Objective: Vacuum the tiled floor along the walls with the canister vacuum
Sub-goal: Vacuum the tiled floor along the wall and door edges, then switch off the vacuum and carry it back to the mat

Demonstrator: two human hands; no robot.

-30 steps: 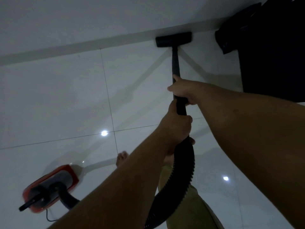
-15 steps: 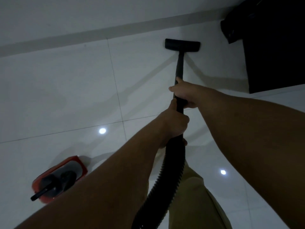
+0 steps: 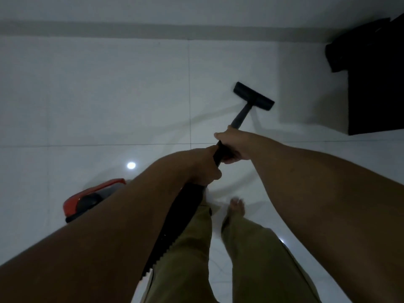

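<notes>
Pulled back from the baseboard since a second ago, the floor nozzle (image 3: 253, 96) now sits well out on the tiled floor (image 3: 109, 95), angled toward the right, with a broad strip of tile between it and the wall (image 3: 153, 9). Both hands have kept their hold on the black wand (image 3: 240, 117). The right hand (image 3: 232, 147) is the forward one, its fingers (image 3: 228, 160) curled under the tube and the thumb laid along the top. Just behind it, the left hand (image 3: 203, 167) wraps the wand's lower end where the ribbed hose (image 3: 175, 232) begins; its fingers are closed round the tube, though the dim light blurs their exact lie. From that grip the hose drops back between the forearms and across the olive trousers (image 3: 192, 259). Left of and behind the left-hand fingers, the red canister vacuum (image 3: 87, 200) rests on the floor, partly hidden by the left forearm. A bare foot (image 3: 236, 206) stands on the tile below the right-hand fingers. Far to the right of the nozzle, a dark cabinet (image 3: 376, 88) fills the corner, and something black, perhaps a bag (image 3: 341, 51), leans at its near edge.
</notes>
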